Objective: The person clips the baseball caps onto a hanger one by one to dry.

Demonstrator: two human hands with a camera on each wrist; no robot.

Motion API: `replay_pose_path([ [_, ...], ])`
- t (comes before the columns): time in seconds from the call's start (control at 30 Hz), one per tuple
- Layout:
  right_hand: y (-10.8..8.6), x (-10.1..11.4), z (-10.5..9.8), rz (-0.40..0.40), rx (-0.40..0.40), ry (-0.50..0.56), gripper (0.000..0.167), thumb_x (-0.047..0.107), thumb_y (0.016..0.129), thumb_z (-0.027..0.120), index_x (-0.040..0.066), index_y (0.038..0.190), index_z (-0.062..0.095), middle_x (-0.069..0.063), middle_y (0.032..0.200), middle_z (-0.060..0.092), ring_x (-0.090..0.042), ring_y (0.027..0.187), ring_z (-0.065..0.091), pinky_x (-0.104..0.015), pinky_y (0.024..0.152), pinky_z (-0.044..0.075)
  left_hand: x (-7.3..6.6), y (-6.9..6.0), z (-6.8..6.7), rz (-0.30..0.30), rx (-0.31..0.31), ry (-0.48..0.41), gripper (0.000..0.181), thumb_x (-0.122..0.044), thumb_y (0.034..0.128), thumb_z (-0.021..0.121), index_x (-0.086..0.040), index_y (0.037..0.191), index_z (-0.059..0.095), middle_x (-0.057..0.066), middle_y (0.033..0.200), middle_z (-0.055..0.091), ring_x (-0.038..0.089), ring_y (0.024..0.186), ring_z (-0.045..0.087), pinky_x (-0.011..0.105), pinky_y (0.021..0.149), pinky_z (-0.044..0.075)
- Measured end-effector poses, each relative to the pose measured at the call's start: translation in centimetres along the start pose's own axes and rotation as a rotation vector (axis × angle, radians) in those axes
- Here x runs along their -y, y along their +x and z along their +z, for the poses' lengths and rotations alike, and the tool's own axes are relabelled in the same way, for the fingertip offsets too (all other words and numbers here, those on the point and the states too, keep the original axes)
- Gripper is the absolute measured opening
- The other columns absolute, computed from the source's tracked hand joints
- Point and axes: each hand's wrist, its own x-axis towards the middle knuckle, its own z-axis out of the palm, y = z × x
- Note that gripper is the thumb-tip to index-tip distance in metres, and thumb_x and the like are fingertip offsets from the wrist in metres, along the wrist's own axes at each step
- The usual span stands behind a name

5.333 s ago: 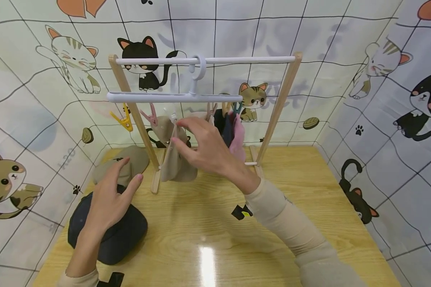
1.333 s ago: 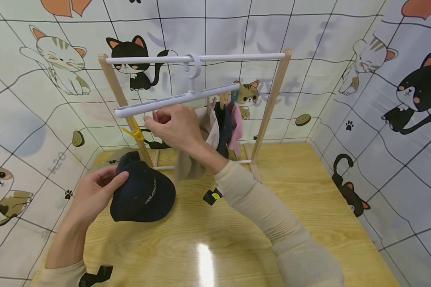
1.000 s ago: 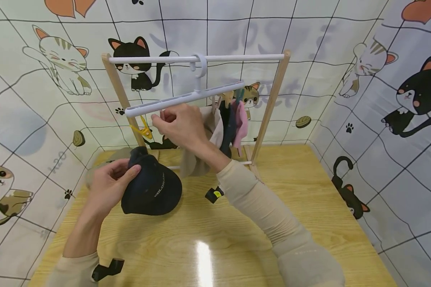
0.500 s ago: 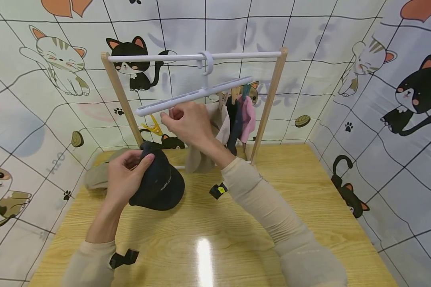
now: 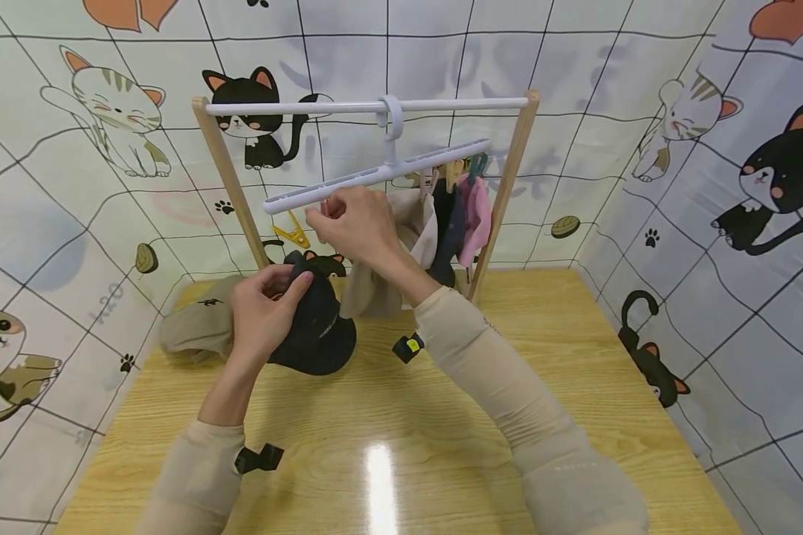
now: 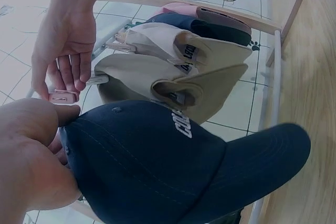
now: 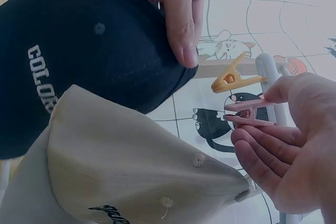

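My left hand (image 5: 261, 312) grips the crown edge of a navy baseball cap (image 5: 317, 327), lifted with its brim toward the table. White lettering shows on its front. My right hand (image 5: 364, 227) pinches a pink clothespin (image 7: 249, 114) hanging from the pale blue hanger (image 5: 355, 182). Nothing is visible between the pin's tips, and the navy cap's edge is a short way off. A yellow clothespin (image 5: 292, 232) dangles nearby at the hanger's lowered left end. A beige cap (image 7: 131, 161) hangs from a pale clip beside the pink pin, partly behind my right arm in the head view.
Farther right on the hanger are a light cap (image 6: 163, 43), a dark blue cap (image 5: 450, 230) and a pink cap (image 5: 475, 219). The hanger hooks over the rack's white rod (image 5: 294, 108) between wooden legs. A tan cap (image 5: 197, 327) lies on the wooden table (image 5: 442, 431) at left.
My left hand has picked the navy cap off the table and carried it up and right. My right hand has left the beige cap for the pink clothespin. The hanger has tilted and shifted right.
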Motion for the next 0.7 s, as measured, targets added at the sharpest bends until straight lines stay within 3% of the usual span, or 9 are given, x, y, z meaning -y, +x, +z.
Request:
replay_pose_path([
  [0.1,0.0,-0.1,0.0,-0.009,-0.005,-0.006,0.035,0.038,0.105,0.071,0.019,0.076,0.078,0.006,0.071,0.079,-0.011,0.066,0.064,-0.026,0.064,0.039,0.1,0.3,0.4,-0.011,0.025,0.023,0.032,-0.028,0.1059,0.083,-0.001,0.124,0.083,0.024,0.109,0.083,-0.013,0.086,0.067,0.006,0.084,0.054],
  [0.2,0.0,-0.1,0.0,-0.02,-0.015,-0.009,0.036,0.037,0.104,0.071,0.021,0.072,0.075,0.007,0.066,0.075,-0.012,0.063,0.062,-0.026,0.063,0.038,0.0,0.4,0.8,-0.007,0.04,0.056,0.035,-0.03,0.1075,0.081,-0.002,0.129,0.082,0.025,0.113,0.084,-0.012,0.088,0.068,0.004,0.084,0.053],
  [0.27,-0.1,-0.1,0.1,-0.02,-0.022,-0.01,0.036,0.037,0.103,0.071,0.022,0.071,0.074,0.008,0.065,0.074,-0.012,0.062,0.062,-0.026,0.062,0.038,0.0,0.4,1.1,0.015,0.035,0.078,0.034,-0.029,0.1069,0.082,-0.002,0.128,0.083,0.023,0.11,0.085,-0.003,0.089,0.072,0.004,0.081,0.052],
  [0.47,-0.1,0.0,0.2,-0.018,-0.03,-0.023,0.035,0.037,0.103,0.072,0.021,0.073,0.075,0.008,0.065,0.075,-0.012,0.062,0.062,-0.025,0.06,0.038,-0.6,0.6,2.0,0.17,-0.024,0.157,0.03,-0.021,0.1001,0.089,0.001,0.119,0.085,0.021,0.1,0.086,0.036,0.087,0.083,0.002,0.073,0.045],
  [0.7,-0.1,0.1,0.2,-0.034,-0.03,-0.017,0.035,0.035,0.104,0.071,0.02,0.073,0.077,0.007,0.065,0.076,-0.012,0.061,0.062,-0.025,0.058,0.036,-1.2,0.8,2.8,0.324,-0.102,0.229,0.024,-0.018,0.0964,0.092,0.004,0.106,0.087,0.02,0.086,0.085,0.035,0.072,0.082,0.003,0.068,0.04],
])
